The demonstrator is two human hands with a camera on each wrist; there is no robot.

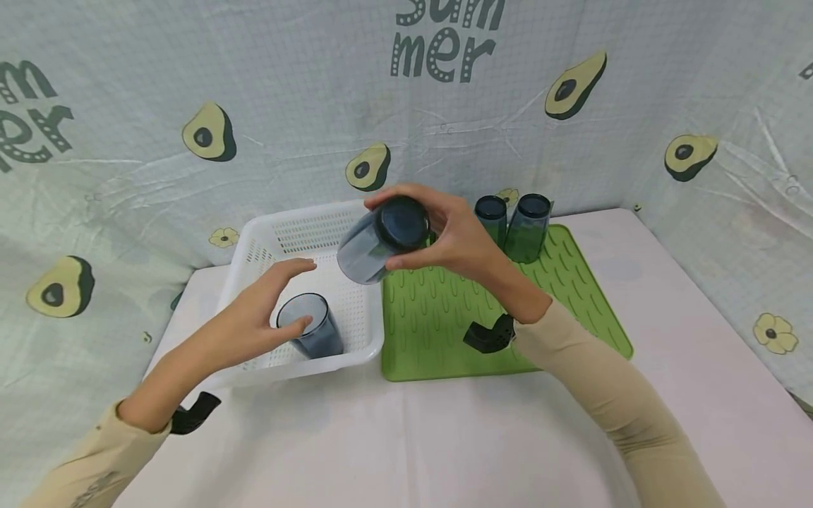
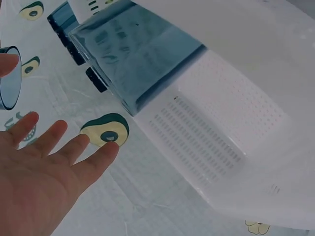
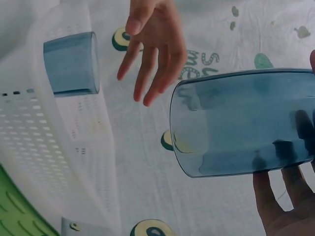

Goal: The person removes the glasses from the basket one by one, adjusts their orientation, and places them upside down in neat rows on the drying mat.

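Note:
My right hand [image 1: 459, 233] grips a blue-tinted drinking glass [image 1: 365, 250] in the air over the right side of the white basket [image 1: 375, 317]. This glass is tilted, its dark base up toward the right and its mouth down to the left. Another blue glass [image 1: 322, 337] stands mouth up in the basket, leaning slightly. Over that glass hovers my left hand [image 1: 250, 321], thumb and fingers spread, holding nothing. In the left wrist view, the left hand's fingers [image 2: 78, 147] are extended, apart from both glasses. The right wrist view shows the held glass [image 3: 231, 123] as see-through.
On the right lies a green ribbed mat [image 1: 438, 331]. Two glasses, one nearer [image 1: 528, 229] and one beside it [image 1: 492, 217], stand bottom up at its back edge. A patterned cloth [image 1: 305, 106] hangs behind the white table [image 1: 356, 437].

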